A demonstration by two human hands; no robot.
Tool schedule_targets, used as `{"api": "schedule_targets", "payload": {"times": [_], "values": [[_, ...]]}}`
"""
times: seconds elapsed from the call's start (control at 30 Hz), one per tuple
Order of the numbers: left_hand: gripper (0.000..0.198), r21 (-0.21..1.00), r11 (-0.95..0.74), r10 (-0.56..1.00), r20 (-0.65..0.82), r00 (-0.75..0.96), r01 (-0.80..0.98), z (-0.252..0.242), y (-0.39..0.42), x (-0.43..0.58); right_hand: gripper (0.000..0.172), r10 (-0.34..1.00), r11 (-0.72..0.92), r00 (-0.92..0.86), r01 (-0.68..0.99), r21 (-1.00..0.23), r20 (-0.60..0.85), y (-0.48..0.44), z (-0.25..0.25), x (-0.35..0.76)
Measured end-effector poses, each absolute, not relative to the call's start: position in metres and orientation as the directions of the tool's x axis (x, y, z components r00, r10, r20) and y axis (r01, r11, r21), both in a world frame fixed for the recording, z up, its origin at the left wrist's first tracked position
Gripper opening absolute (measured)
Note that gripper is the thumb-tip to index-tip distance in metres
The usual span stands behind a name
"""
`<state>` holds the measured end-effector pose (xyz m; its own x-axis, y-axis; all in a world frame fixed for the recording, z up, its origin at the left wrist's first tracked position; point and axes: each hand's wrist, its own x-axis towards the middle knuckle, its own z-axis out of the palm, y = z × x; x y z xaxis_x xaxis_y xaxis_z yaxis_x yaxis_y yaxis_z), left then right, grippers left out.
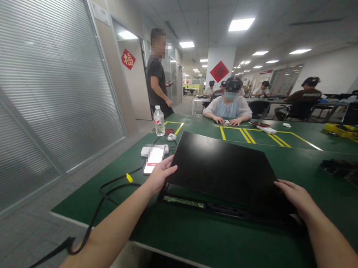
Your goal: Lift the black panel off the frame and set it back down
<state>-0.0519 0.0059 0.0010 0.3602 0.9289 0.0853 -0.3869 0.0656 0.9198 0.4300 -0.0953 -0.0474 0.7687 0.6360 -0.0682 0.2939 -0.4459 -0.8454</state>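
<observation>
A large flat black panel [225, 170] lies tilted on the green table [214, 242], its near edge raised over a strip with a circuit board [186, 202]. My left hand [159, 175] grips the panel's left near corner, thumb on top. My right hand [295, 197] holds the right near corner, fingers curled over the edge.
A phone with a lit screen [153, 160], a white device [147, 150], a water bottle [159, 121] and a black cable [114, 184] lie at the left. A seated person [229, 107] works across the table; another stands at the left [156, 79]. Dark parts [345, 170] sit right.
</observation>
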Motion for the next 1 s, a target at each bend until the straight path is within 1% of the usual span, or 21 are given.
{"api": "schedule_targets", "payload": {"times": [0.1,0.13,0.17,0.23,0.3,0.33,0.4,0.5,0.57,0.67,0.73,0.83,0.9,0.93,1.0], "values": [[0.085,0.915,0.043,0.940,0.100,0.327,-0.401,0.002,0.008,-0.055,0.020,0.640,-0.357,0.761,0.177,-0.917,-0.102,-0.096,-0.044,0.428],[0.084,0.914,0.032,0.944,0.106,0.313,-0.406,0.002,0.009,-0.056,0.021,0.644,-0.329,0.756,0.135,-0.935,-0.117,-0.097,-0.041,0.426],[0.081,0.912,0.020,0.948,0.112,0.298,-0.409,0.003,0.010,-0.057,0.024,0.650,-0.300,0.747,0.086,-0.950,-0.138,-0.098,-0.037,0.424],[0.076,0.911,0.004,0.954,0.120,0.274,-0.412,0.004,0.011,-0.059,0.037,0.679,-0.241,0.708,-0.035,-0.970,-0.195,-0.103,-0.026,0.419],[0.073,0.914,0.005,0.957,0.113,0.266,-0.407,0.006,0.012,-0.060,0.052,0.743,-0.180,0.623,-0.167,-0.969,-0.245,-0.110,-0.013,0.411],[0.071,0.915,0.010,0.959,0.106,0.264,-0.403,0.006,0.012,-0.060,0.057,0.773,-0.158,0.585,-0.201,-0.967,-0.248,-0.113,-0.008,0.407],[0.068,0.918,0.023,0.961,0.089,0.262,-0.395,0.008,0.012,-0.061,0.057,0.806,-0.155,0.540,-0.204,-0.967,-0.243,-0.120,0.000,0.399],[0.061,0.917,0.035,0.967,0.070,0.247,-0.398,0.009,0.012,-0.060,0.055,0.805,-0.239,0.491,-0.243,-0.940,-0.332,-0.124,0.006,0.390],[0.053,0.916,0.037,0.971,0.061,0.229,-0.400,0.008,0.013,-0.060,0.050,0.803,-0.259,0.478,-0.256,-0.931,-0.355,-0.124,0.007,0.386],[0.045,0.922,0.048,0.972,0.045,0.230,-0.385,0.005,0.016,-0.058,0.047,0.807,-0.220,0.508,-0.217,-0.951,-0.302,-0.122,0.011,0.385],[0.046,0.936,0.049,0.966,0.044,0.253,-0.350,0.002,0.018,-0.057,0.045,0.784,-0.175,0.550,-0.245,-0.953,-0.286,-0.121,0.015,0.386],[0.050,0.969,0.023,0.961,0.047,0.274,-0.247,-0.003,0.022,-0.057,0.041,0.729,-0.114,0.623,-0.298,-0.948,-0.283,-0.122,0.016,0.392],[0.049,0.987,-0.020,0.969,0.059,0.239,-0.162,-0.006,0.023,-0.058,0.039,0.704,-0.083,0.669,-0.257,-0.963,-0.239,-0.123,0.014,0.397],[0.047,0.992,-0.048,0.973,0.072,0.220,-0.114,-0.007,0.024,-0.059,0.038,0.694,-0.072,0.692,-0.211,-0.975,-0.201,-0.123,0.012,0.399],[0.044,0.994,-0.113,0.972,0.112,0.208,-0.009,-0.008,0.023,-0.061,0.034,0.678,-0.078,0.731,-0.040,-0.996,-0.082,-0.122,0.008,0.401]]}}
